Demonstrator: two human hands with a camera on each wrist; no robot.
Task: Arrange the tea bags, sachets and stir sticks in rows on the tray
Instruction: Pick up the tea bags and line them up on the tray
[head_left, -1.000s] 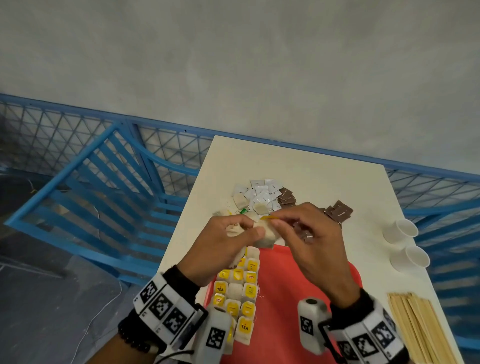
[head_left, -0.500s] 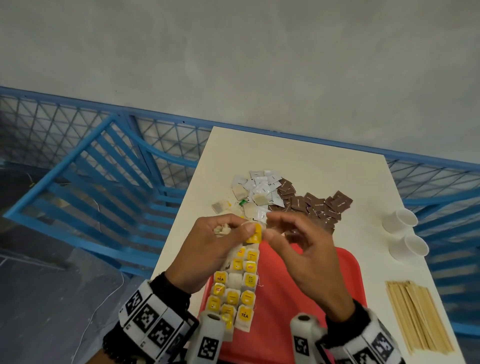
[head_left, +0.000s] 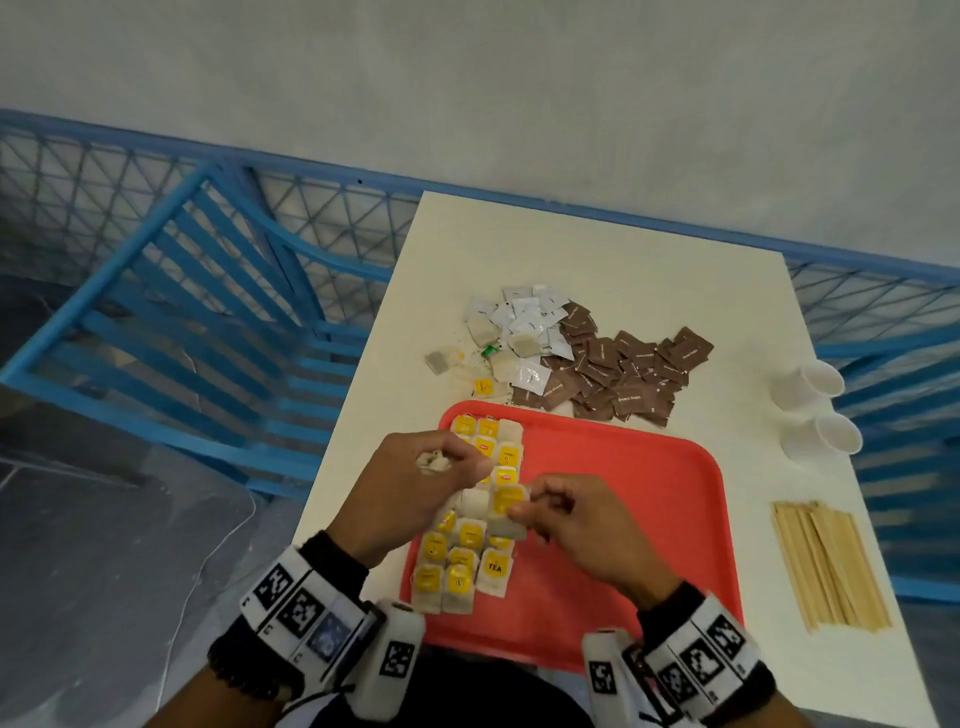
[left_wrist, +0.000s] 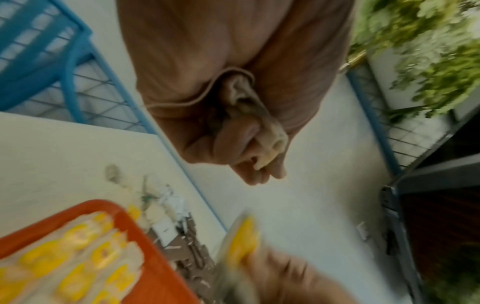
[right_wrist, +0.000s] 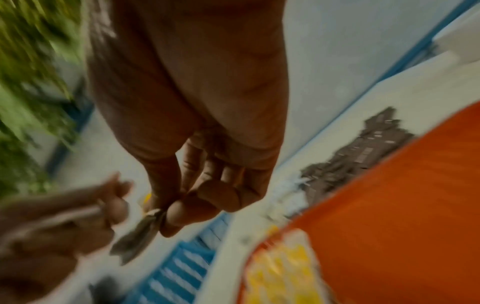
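A red tray (head_left: 623, 499) lies in front of me, with several yellow-tagged tea bags (head_left: 467, 561) in rows along its left side. My left hand (head_left: 470, 465) hovers over those rows with its fingers curled round a small bunch of tea bags (left_wrist: 267, 131). Just to its right, my right hand (head_left: 519, 512) pinches one tea bag with a yellow tag (head_left: 506, 501) low over the rows; the bag hangs from thumb and forefinger (right_wrist: 140, 232). Beyond the tray lie loose tea bags (head_left: 441, 358), a pile of white sachets (head_left: 530, 322) and a pile of brown sachets (head_left: 623, 369). Wooden stir sticks (head_left: 826, 561) lie at the right.
Two white paper cups (head_left: 815, 382) lie on their sides at the cream table's (head_left: 597, 249) right edge. A blue chair (head_left: 197, 312) stands left of the table, and a blue mesh railing runs behind it. The tray's right half is bare red.
Both hands have dropped from above the sachet piles to low over the tray's rows. My right hand has drawn one yellow-tagged bag away from the left hand's bunch.
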